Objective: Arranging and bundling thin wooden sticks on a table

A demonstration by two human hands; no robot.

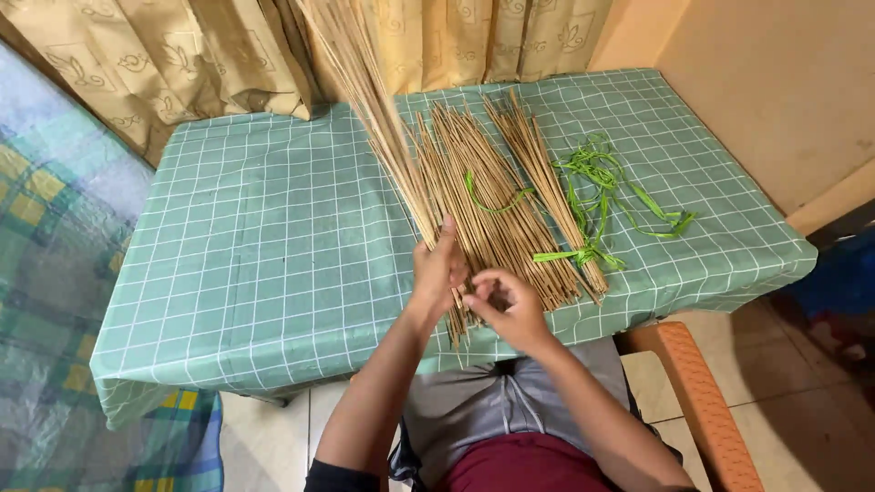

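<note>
**Hands gathered thin sticks at worktop's near edge**

Thin tan sticks (474,196) lay in a loose pile on the worktop (273,255), fanning away from the person, near ends overhanging the front edge. Left hand (437,269) was closed around a held bunch of sticks (365,82) that rose up and away toward the curtain. Right hand (506,305) sat just beside it, fingers curled and pinching at stick ends near the edge; exactly how many it held, can't tell. Both hands were at the pile's near end, touching it.

No containers in view; everything lay bare on the cloth.

A tied bundle of sticks (547,182) lay just right of the pile, bound near its lower end with green ribbon (579,257). One green strip (492,202) curled across the loose pile. More loose green ribbon strips (629,196) lay tangled further right. Worktop was covered by a green checked cloth. Patterned curtain (182,55) hung behind. Orange chair arm (697,392) at the person's right.
</note>
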